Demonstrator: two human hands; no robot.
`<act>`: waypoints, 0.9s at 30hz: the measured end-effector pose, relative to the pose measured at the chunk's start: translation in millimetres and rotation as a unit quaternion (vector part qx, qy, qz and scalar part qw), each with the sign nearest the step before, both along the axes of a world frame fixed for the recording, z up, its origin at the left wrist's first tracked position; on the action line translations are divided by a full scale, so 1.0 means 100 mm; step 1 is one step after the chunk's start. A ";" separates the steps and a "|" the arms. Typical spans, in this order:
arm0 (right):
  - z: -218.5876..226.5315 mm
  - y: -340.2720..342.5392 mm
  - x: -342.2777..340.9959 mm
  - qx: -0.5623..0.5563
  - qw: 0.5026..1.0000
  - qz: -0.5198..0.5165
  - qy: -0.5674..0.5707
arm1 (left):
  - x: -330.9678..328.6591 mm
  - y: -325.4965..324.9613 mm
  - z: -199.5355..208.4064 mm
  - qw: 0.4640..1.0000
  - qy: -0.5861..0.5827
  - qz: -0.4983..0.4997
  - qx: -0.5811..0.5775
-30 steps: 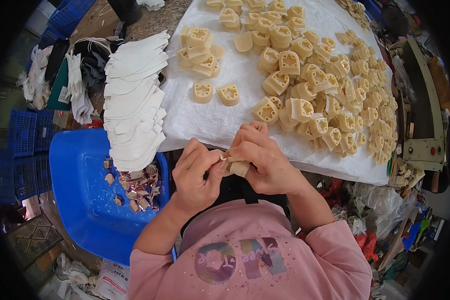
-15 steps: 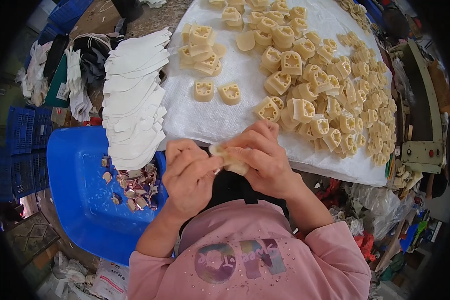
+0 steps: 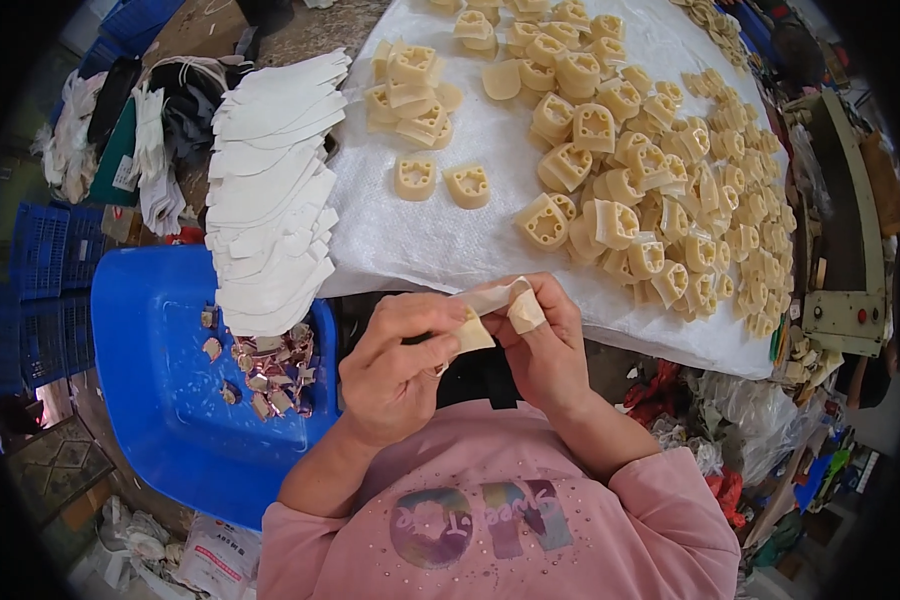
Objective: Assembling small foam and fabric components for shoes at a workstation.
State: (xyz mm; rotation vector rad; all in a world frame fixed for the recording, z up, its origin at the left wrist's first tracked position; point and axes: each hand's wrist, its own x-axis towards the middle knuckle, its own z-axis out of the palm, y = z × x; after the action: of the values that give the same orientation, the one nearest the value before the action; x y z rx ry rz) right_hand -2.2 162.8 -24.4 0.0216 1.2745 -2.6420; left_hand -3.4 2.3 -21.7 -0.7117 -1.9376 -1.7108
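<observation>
My left hand (image 3: 402, 365) pinches a small cream piece (image 3: 470, 333) in front of my body; its shape is partly covered by my fingers. A thin whitish strip (image 3: 485, 297) stretches from it to my right hand (image 3: 550, 345), whose fingers are closed on the far end. Over the right thumb sits a cream patch (image 3: 526, 312); whether this is part of the strip or a wrap on the thumb, I cannot tell. Beyond my hands, two cream D-shaped moulded blocks (image 3: 415, 178) with hollowed faces stand on the white woven sheet (image 3: 370, 245).
A large heap of similar blocks (image 3: 660, 170) covers the sheet's right side, with a smaller stack (image 3: 410, 85) at far left. Overlapping white cut pieces (image 3: 270, 180) hang over a blue tub (image 3: 170, 420) holding shiny pinkish pieces (image 3: 275, 385). A machine with a red button (image 3: 840, 315) stands right.
My hands have come slightly nearer my body and moved apart. The whitish strip now spans between them, where before both hands were close together around the cream piece.
</observation>
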 end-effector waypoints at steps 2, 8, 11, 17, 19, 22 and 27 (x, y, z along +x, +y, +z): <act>0.01 0.07 0.02 0.025 0.999 0.038 -0.006 | -0.02 0.00 0.01 0.999 0.023 0.018 -0.031; 0.02 0.08 0.08 0.020 0.999 0.022 0.018 | -0.05 0.02 0.07 0.981 0.083 0.067 -0.160; 0.08 0.06 0.08 0.097 0.994 0.028 0.042 | -0.06 0.03 0.09 0.970 0.102 0.080 -0.203; 0.18 0.05 0.02 0.306 0.941 0.039 0.138 | -0.04 0.08 0.15 0.953 0.092 0.103 -0.268; 0.25 0.07 -0.04 0.372 0.913 0.064 0.152 | -0.04 0.07 0.15 0.949 0.085 0.109 -0.282; 0.20 0.15 -0.12 0.409 0.889 0.097 0.180 | -0.06 0.03 0.13 0.960 0.031 0.074 -0.268; 0.14 0.29 -0.34 0.136 0.972 0.189 0.027 | 0.00 0.03 0.07 0.990 -0.137 0.001 -0.025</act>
State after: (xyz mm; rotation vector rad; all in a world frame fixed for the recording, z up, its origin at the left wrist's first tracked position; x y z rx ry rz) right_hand -36.4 191.9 -10.7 -0.2289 1.4818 -2.1493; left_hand -3.1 5.2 -15.1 -0.5131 -2.1684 -1.8444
